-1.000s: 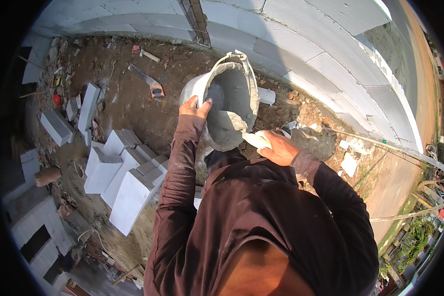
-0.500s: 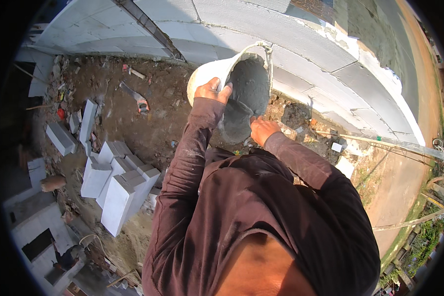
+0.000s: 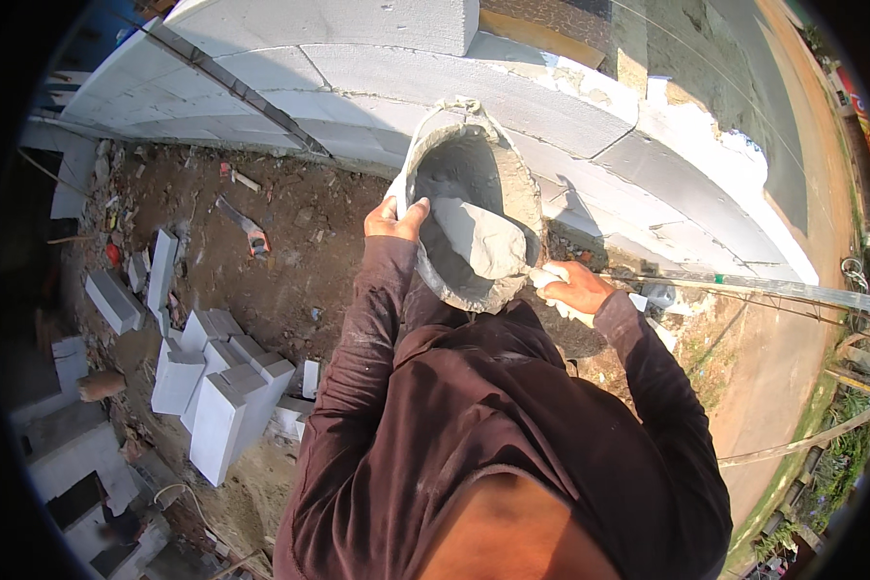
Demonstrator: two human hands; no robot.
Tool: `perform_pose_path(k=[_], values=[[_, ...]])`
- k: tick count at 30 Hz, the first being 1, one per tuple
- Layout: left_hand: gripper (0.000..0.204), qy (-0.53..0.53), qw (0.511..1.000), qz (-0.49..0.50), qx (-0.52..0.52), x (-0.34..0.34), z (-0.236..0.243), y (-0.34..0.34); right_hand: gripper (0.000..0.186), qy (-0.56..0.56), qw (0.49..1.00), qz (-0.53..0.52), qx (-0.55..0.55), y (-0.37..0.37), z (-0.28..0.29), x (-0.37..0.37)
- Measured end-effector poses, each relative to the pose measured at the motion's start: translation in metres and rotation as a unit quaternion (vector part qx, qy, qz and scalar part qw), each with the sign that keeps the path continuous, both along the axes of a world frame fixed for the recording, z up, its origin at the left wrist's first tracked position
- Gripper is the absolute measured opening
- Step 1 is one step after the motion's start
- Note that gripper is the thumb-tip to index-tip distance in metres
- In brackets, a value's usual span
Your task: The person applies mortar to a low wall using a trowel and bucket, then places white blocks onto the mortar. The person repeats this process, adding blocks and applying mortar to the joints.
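A mortar-smeared bucket [image 3: 530, 184] is held up in front of my body, its open mouth tilted toward me. My left hand [image 3: 394, 220] is closed on the left side of its rim, with the thumb over the edge. Grey mortar coats the inside. My right hand [image 3: 572, 288] grips the pale handle of a trowel just outside the right rim. The trowel blade [image 3: 478, 237] lies across the bucket's mouth, covered with wet grey mortar.
A wall of white blocks [image 3: 406, 72] curves along the far side. Stacked white blocks [image 3: 224, 396] stand on the dirt at left, near a handsaw [image 3: 246, 228]. A long pole [image 3: 744, 282] extends right from the wall's foot. A road runs at far right.
The trowel has come up out of the bucket, its mortar-covered blade now showing. My right hand has moved right and slightly down. The bucket's mouth has turned more toward me.
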State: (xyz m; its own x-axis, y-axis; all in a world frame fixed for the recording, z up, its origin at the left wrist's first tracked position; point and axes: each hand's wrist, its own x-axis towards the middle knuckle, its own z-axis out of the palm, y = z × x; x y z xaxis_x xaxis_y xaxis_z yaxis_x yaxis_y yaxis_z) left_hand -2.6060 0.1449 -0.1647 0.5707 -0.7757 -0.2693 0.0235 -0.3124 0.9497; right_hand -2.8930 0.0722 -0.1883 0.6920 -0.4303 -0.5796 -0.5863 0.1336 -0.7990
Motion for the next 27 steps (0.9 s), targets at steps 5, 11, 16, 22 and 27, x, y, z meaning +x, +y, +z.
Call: perform_pose_path(k=[5, 11, 16, 22, 27], values=[[0.016, 0.002, 0.999, 0.022, -0.027, 0.008, -0.019, -0.013, 0.041, 0.096, 0.992, -0.043, -0.067, -0.028, 0.059, -0.008], [0.016, 0.011, 0.997, 0.045, -0.055, 0.031, -0.041, -0.011, 0.054, 0.071, 0.981, -0.109, -0.144, -0.109, 0.121, -0.022], [0.020, -0.036, 0.997, 0.068, -0.022, 0.032, -0.037, -0.005, 0.041, 0.200, 0.773, -0.017, -0.602, -0.161, 0.127, -0.014], [0.019, -0.078, 0.988, 0.131, 0.016, 0.019, -0.038, 0.008, 0.035, 0.229, 0.739, -0.007, -0.633, -0.179, 0.098, -0.062], [0.016, -0.083, 0.985, 0.154, 0.012, -0.004, -0.052, 0.014, 0.042, 0.261, 0.742, -0.008, -0.617, -0.188, 0.096, -0.115]])
